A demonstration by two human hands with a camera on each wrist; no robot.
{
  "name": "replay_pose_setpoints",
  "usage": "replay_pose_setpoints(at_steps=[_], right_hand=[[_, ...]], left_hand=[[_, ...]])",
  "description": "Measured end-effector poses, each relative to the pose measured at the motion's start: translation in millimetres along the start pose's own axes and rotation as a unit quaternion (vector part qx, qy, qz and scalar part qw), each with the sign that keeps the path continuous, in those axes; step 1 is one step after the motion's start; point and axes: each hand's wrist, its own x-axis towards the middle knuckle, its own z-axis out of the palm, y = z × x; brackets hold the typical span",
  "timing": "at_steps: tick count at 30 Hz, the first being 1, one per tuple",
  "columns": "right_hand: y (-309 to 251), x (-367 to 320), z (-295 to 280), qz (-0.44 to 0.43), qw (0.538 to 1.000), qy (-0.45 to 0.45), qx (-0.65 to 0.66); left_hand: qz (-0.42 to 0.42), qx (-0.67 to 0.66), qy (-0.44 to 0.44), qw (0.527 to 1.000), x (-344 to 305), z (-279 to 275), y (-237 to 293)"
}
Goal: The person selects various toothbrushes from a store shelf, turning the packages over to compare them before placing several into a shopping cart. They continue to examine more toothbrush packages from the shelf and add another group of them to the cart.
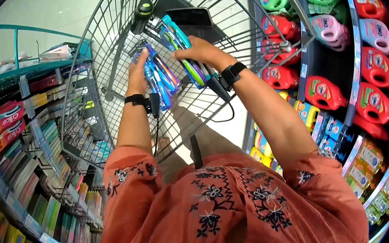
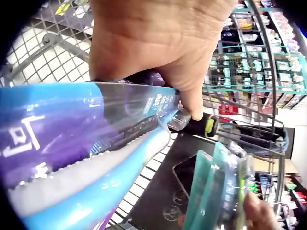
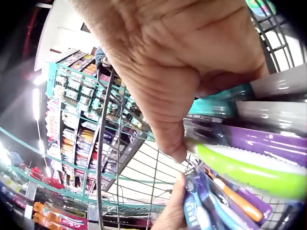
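Note:
Over the shopping cart, the left hand grips blue and purple toothbrush packs, one with an orange handle in it. The right hand pinches several more packs, teal-edged, with a lime-green and a purple brush. Both sets are held side by side. In the left wrist view the left hand holds a blue-purple pack close to the camera. In the right wrist view the right thumb presses on the pack with the green handle; its other fingers are mostly hidden.
The wire cart surrounds both hands, with a dark phone-like object at its far end. Shelves of red detergent bottles stand on the right. Racks of small packages and orange-pink boxes are on the left.

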Motion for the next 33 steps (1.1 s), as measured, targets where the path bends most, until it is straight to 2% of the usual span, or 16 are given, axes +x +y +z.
replay_pose_setpoints(at_steps=[3,5,12,14,17,20,21,25,28,29,32,33], right_hand=[[19,19,0,0.031,0.999,0.018,-0.008],[11,19,-2,0.049,0.998,0.017,-0.030],[25,45,-9,0.086,0.993,0.017,-0.073],[29,50,-9,0.088,0.993,0.020,-0.081],[37,57,-10,0.099,0.991,0.018,-0.092],[40,61,-10,0.118,0.986,0.027,-0.118],[43,62,-8,0.119,0.985,0.032,-0.121],[51,66,-6,0.125,0.984,0.034,-0.119],[53,68,-5,0.124,0.983,0.030,-0.135],[53,68,-5,0.123,0.981,0.031,-0.145],[55,71,2,0.121,0.979,0.035,-0.160],[56,72,4,0.122,0.979,0.040,-0.159]], left_hand=[[0.003,0.006,0.014,1.000,39,-2,-36],[0.010,0.029,0.027,0.999,71,-9,-64],[0.030,0.070,0.120,0.990,128,-7,-117],[0.016,0.068,0.119,0.990,139,-7,-124],[-0.045,0.080,0.114,0.989,147,-2,-123],[0.012,0.012,0.088,0.996,151,7,-129],[0.013,0.025,0.112,0.993,151,11,-131],[-0.018,0.121,0.134,0.983,152,2,-136],[0.036,0.268,0.232,0.934,163,-10,-140],[0.047,0.288,0.192,0.937,161,-19,-142],[0.019,0.189,0.066,0.980,96,15,-87],[0.007,0.109,0.095,0.989,70,37,-77]])
